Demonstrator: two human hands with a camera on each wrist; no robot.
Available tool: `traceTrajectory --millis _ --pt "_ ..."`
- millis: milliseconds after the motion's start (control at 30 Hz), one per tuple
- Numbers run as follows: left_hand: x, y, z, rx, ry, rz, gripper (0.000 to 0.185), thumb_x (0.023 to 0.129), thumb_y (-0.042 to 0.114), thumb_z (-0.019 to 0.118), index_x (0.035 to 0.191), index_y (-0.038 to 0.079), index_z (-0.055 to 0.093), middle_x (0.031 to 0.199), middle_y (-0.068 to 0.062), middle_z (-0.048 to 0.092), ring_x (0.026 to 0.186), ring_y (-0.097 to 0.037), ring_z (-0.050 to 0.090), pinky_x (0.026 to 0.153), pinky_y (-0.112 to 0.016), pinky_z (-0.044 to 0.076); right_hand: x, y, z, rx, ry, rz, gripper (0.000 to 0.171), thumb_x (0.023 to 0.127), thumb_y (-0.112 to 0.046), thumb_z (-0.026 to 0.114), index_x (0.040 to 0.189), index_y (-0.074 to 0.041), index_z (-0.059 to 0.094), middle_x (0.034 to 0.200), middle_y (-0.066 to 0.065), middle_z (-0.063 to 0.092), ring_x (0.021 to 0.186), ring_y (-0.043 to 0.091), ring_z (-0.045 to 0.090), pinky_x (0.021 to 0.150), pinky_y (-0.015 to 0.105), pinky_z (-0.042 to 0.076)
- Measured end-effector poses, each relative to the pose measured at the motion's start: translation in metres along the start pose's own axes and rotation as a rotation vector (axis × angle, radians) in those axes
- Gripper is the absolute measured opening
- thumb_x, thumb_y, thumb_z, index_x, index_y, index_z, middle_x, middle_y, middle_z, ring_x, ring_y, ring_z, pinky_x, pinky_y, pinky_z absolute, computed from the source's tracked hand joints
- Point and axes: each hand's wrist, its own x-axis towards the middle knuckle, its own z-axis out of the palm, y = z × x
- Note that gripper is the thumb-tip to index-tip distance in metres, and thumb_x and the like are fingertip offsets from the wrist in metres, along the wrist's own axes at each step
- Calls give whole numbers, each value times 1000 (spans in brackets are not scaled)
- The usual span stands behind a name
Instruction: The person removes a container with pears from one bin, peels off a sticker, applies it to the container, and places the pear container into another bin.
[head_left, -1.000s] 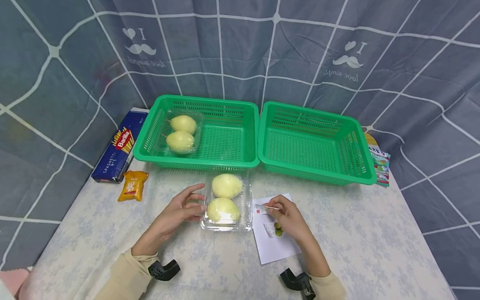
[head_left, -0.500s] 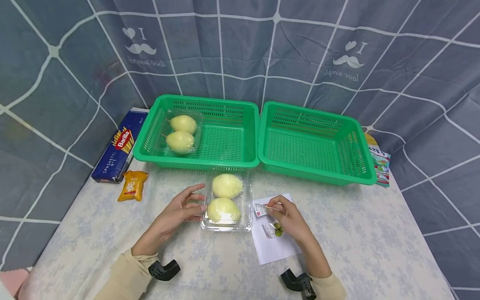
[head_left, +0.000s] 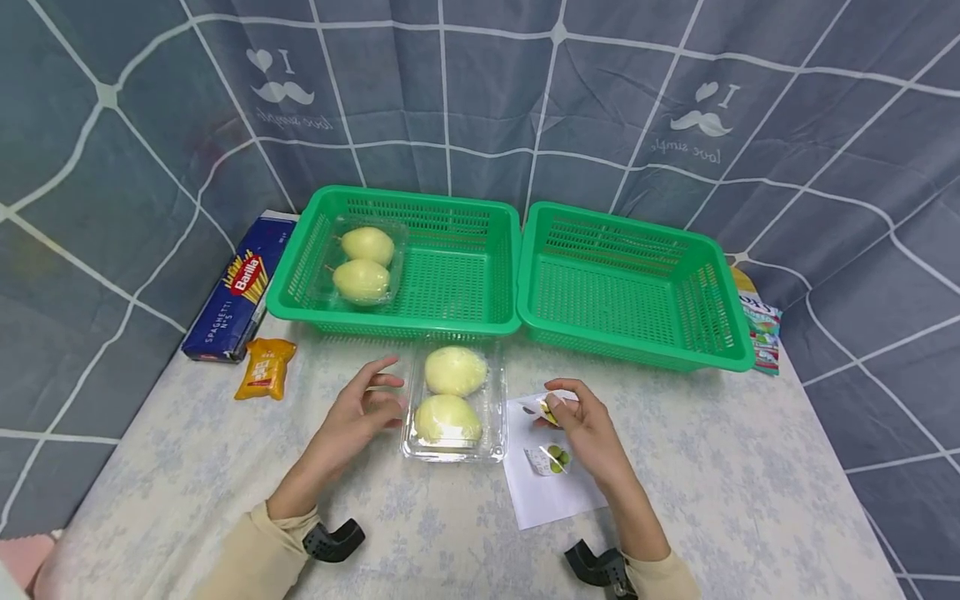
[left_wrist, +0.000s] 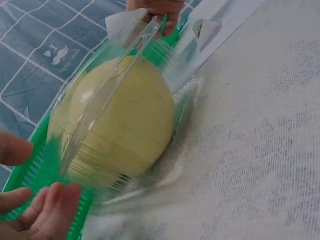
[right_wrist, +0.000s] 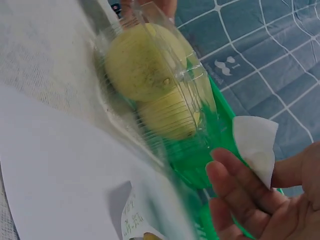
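Head view: right hand [head_left: 581,417] pinching a peeled sticker [head_left: 545,407] just right of the clear pear box [head_left: 453,404], long axis running away; left hand [head_left: 367,408] open at its left wall.

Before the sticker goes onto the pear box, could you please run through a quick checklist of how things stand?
1. Sticker peeled and in the right hand: ok, pinched at the fingertips, lifted off the white sheet.
2. Pear box flat on the table: ok, lid shut over two pears.
3. Left hand steadying the box: not ok, fingers straight beside its left edge, with no grip.
4. Sticky side facing the box: cannot tell.
5. Another sticker left on the sheet: ok, one remains.
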Motion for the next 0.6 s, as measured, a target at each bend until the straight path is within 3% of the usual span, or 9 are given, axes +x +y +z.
traceTrajectory --millis 167,300,433,600 --pt "-2 5 5 68 138 128 55 96 -2 56 149 7 43 125 -21 56 95 -6 63 80 -34 61 1 -4 4 41 83 -48 22 106 -16 51 120 0 57 98 19 75 89 17 73 87 27 56" --pt "-2 11 9 42 161 215 45 98 -2 56 142 5 52 115 -20 61 91 -6 65 78 -34 62 3 -5 7 59 101 -69 18 104 -16 56 109 0 63 98 10 73 89 9 66 82 25 55" --pt "0 20 17 11 117 265 38 99 1 56 137 5 58 107 -21 63 85 -9 66 75 -31 62 4 -8 12 28 134 -103 17 100 -17 62 106 -2 69 90 0 68 81 8 60 76 25 53" --pt "0 28 32 -13 -40 290 35 99 1 55 134 3 60 96 -26 65 74 -11 67 70 -30 60 6 -16 18 28 149 -120 17 98 -16 66 106 -3 73 87 -6 67 76 8 58 71 24 53"
